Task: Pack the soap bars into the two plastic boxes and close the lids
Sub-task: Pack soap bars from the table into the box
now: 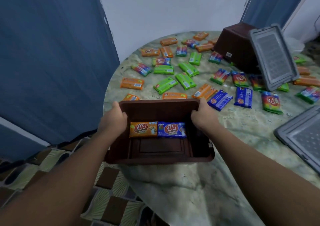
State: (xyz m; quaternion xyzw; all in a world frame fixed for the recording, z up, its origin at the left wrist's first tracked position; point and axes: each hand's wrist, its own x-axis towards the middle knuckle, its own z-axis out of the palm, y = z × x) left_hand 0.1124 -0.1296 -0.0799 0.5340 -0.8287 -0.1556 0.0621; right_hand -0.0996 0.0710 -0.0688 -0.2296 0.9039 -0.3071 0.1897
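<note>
Brown plastic box [160, 160] clenched at far rim by left hand [113, 118] and right hand [203, 116]; seat it squarely on tabletop [190, 182], keep level.

Round table [199, 182], mottled green-beige marble-look top. Scattered flat over far half: soap bars [183, 73] in orange, green, blue, rainbow wrappers, some touching or overlapping. Near edge: open brown box [159, 159], partly overhanging rim. Far right: second brown box [235, 47], tipped over among bars, grey lid [273, 56] leaning against it. Right edge: another grey lid [303, 137], lying flat, partly out of view.
</note>
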